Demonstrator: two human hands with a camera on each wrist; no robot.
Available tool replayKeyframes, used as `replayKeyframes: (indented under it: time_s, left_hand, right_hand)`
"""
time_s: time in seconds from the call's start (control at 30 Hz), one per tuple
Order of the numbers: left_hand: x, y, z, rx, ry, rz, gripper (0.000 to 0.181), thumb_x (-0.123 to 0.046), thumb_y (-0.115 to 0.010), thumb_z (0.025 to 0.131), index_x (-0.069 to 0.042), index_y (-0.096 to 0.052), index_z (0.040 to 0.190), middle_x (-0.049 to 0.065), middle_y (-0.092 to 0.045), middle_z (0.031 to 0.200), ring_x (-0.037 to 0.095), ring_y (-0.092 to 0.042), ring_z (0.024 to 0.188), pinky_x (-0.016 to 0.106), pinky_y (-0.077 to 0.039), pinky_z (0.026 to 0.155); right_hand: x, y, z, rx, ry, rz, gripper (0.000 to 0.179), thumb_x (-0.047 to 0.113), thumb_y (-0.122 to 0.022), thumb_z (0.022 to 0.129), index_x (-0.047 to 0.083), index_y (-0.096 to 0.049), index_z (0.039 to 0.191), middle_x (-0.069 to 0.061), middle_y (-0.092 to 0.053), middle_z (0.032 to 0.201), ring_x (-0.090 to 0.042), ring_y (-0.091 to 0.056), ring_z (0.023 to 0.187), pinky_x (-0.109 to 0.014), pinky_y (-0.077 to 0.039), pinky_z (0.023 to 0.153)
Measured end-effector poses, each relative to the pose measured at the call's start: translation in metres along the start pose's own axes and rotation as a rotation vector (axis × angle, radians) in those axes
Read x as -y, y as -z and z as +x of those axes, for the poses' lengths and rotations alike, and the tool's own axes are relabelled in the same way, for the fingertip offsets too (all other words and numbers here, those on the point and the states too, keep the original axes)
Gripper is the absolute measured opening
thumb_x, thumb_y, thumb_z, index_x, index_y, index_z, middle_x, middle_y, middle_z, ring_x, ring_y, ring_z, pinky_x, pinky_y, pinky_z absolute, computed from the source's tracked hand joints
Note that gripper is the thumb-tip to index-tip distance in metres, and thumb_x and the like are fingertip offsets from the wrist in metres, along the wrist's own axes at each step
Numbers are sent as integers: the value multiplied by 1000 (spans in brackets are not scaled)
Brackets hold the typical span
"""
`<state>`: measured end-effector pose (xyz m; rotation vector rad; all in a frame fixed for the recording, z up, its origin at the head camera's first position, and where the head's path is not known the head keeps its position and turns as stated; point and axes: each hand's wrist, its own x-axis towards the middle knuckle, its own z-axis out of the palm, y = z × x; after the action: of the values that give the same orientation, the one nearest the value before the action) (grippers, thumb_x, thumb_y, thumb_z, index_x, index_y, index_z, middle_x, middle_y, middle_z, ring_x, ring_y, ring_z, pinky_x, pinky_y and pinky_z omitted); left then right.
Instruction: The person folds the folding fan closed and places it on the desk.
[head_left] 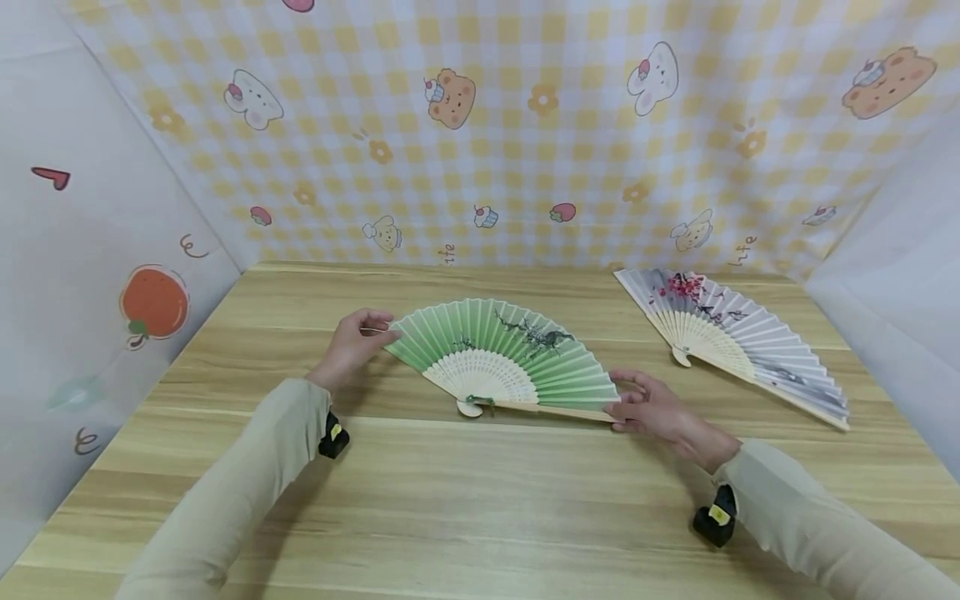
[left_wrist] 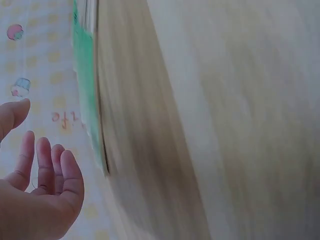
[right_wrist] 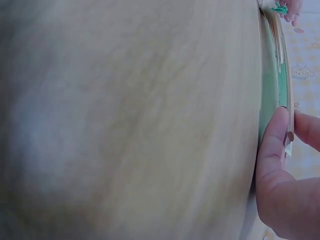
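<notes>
A spread green folding fan [head_left: 472, 342] with a dark branch print and pale ribs lies at the middle of the wooden table. At its right end, my right hand [head_left: 660, 417] pinches the outer stick between thumb and fingers; in the right wrist view the thumb [right_wrist: 274, 140] presses on one side of the fan's edge [right_wrist: 282, 85]. My left hand [head_left: 356, 342] is by the fan's left tip. The left wrist view has that hand [left_wrist: 45, 200] with fingers parted and relaxed, apart from the green edge [left_wrist: 87, 85]. A green cord [head_left: 480, 401] hangs at the pivot.
A second spread fan [head_left: 780, 342], white and grey with red blossoms, lies at the right back of the wooden table [head_left: 480, 500]. Behind stands a yellow checked cloth [head_left: 495, 150]; white cloth [head_left: 97, 250] closes off the left side.
</notes>
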<state>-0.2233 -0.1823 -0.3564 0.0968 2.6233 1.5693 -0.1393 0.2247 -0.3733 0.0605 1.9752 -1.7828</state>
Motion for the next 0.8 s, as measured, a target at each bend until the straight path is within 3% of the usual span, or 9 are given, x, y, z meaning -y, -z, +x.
replayKeyframes:
  time_s: [0.17,0.43,0.8]
  left_hand:
    - [7,9,5,-25,11,46,39,-12,-59,84,7,-48,115,19,-49,105,27,-47,95,29,-42,80]
    - [14,14,11,-24,97,21,41,-11,-59,84,6,-45,119,21,-46,113,29,-45,101,33,-41,85]
    - [16,15,18,20,127,27,44,-13,-60,83,4,-44,121,21,-46,116,30,-43,106,36,-40,87]
  right_hand:
    - [0,0,0,10,2,-7,70,0,-56,84,-6,-11,137,-6,-56,89,-12,-57,77,-30,-51,75]
    - [-1,2,0,19,10,5,73,1,-58,83,-6,-10,137,-5,-56,87,-13,-58,78,-30,-50,76]
    - [-3,5,1,24,-21,-8,74,2,-59,82,-4,-10,137,-7,-55,90,-13,-57,81,-31,-49,79]
